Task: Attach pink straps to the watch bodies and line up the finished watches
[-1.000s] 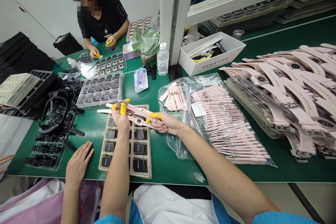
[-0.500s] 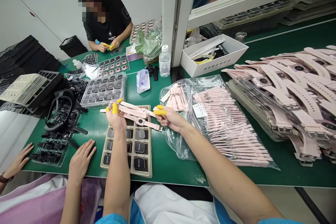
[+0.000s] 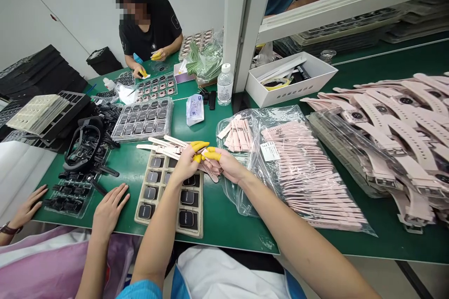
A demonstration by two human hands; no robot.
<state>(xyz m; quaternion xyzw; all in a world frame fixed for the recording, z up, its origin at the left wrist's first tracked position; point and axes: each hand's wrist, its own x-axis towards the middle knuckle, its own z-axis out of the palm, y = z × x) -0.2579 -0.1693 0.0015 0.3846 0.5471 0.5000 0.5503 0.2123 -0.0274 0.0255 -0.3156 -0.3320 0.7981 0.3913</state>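
Note:
My left hand (image 3: 187, 163), in yellow finger cots, is closed on a pale pink smartwatch near its case; the case is hidden by the fingers. My right hand (image 3: 226, 163), also with yellow cots, pinches the same watch from the right, its fingertips touching the left ones. Pink watch straps (image 3: 164, 150) stick out to the left over the far edge of a beige tray (image 3: 199, 226). Dark square watch faces (image 3: 189, 197) sit in the tray's compartments. To the right, a clear plastic bag (image 3: 242, 196) holds many pink straps (image 3: 305, 173).
Pink watches (image 3: 386, 112) lie piled on trays at the right. A white box (image 3: 277, 98), a water bottle (image 3: 225, 85) and a tissue packet (image 3: 195, 110) stand farther back. Black watches (image 3: 84, 149) lie left, near a co-worker's hand (image 3: 108, 210). Another person (image 3: 150, 32) sits across.
My left hand has moved right from the strap side and now meets my right hand at the watch. The person across has moved their hands apart.

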